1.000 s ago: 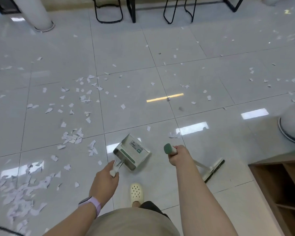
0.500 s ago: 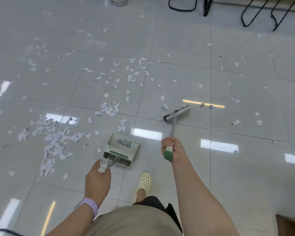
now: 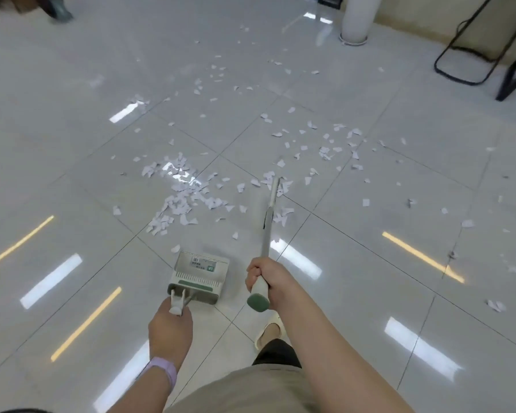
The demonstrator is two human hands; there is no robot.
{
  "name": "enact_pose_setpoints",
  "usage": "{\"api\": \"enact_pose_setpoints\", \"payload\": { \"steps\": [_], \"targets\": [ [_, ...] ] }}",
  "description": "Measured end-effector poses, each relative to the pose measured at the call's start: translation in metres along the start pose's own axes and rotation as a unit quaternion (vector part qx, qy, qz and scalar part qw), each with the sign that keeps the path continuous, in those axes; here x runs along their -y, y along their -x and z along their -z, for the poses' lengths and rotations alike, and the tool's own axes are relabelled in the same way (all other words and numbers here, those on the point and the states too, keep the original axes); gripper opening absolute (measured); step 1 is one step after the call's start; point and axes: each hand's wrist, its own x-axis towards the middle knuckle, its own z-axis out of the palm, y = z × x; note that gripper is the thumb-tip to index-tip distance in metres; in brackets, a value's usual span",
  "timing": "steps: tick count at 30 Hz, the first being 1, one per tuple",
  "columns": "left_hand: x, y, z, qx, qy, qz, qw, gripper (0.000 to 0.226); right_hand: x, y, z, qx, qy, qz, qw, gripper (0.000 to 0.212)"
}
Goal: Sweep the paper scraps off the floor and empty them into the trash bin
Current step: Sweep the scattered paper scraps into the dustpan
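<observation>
A: Start at the left. What is the left hand [image 3: 169, 326] doing?

B: Its fingers are curled round the pale handle of the dustpan [image 3: 198, 278]. A lilac wristband [image 3: 163, 371] sits on that wrist. The pan is grey-white with a green strip and a label on its face, and it is low over the glossy tiled floor [image 3: 57, 144]; I cannot tell whether it touches the tiles.

A: And the paper scraps [image 3: 181, 201]?

B: The thickest patch lies on the floor just beyond the pan's far edge, with one stray piece right by its left corner. More bits scatter further out and to the right, thinning toward the far wall.

A: Next along?

B: The right hand [image 3: 264, 278] is clenched round the broom [image 3: 268, 231] near its green-capped end. The grey pole runs away from the person, and the broom head sits among the scraps to the right of the main patch. It is seen edge-on, so I cannot make out the bristles.

A: Anything below that?

B: A foot in a cream clog [image 3: 270, 330] shows under the right forearm, beside the dustpan.

A: And the far right?

B: A white pillar [image 3: 356, 19] stands at the top, and black metal furniture legs [image 3: 465, 55] are in the corner. A few single scraps lie on the tiles down the right side.
</observation>
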Motion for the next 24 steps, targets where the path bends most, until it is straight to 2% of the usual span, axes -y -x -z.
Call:
{"api": "enact_pose_setpoints", "payload": {
  "steps": [4, 6, 9, 13, 16, 20, 24],
  "targets": [
    [0.069, 0.026, 0.046, -0.044, 0.049, 0.062, 0.996, 0.012, -0.071, 0.001, -0.026, 0.026, 0.117, -0.08, 0.99, 0.024],
    [0.093, 0.036, 0.065, -0.073, 0.076, 0.093, 0.99, 0.012, -0.096, 0.0, -0.032, 0.035, 0.129, -0.143, 0.981, 0.02],
    [0.12, 0.046, 0.082, -0.1, 0.106, 0.142, 0.979, 0.009, -0.119, -0.008, -0.035, 0.044, 0.201, -0.211, 0.956, 0.024],
    [0.125, 0.048, 0.076, -0.066, 0.088, 0.152, 0.982, 0.014, -0.126, -0.02, -0.035, 0.033, 0.306, -0.246, 0.919, 0.019],
    [0.114, 0.051, 0.069, -0.053, 0.077, 0.138, 0.986, 0.029, -0.109, -0.018, -0.022, 0.013, 0.301, -0.24, 0.923, 0.016],
    [0.091, 0.042, 0.052, -0.041, 0.067, 0.118, 0.99, 0.013, -0.058, -0.022, 0.033, -0.042, 0.219, -0.198, 0.955, 0.016],
    [0.042, 0.038, 0.005, 0.015, 0.046, 0.08, 0.996, 0.022, 0.018, -0.018, 0.099, -0.09, 0.111, -0.146, 0.979, 0.017]
  ]
}}
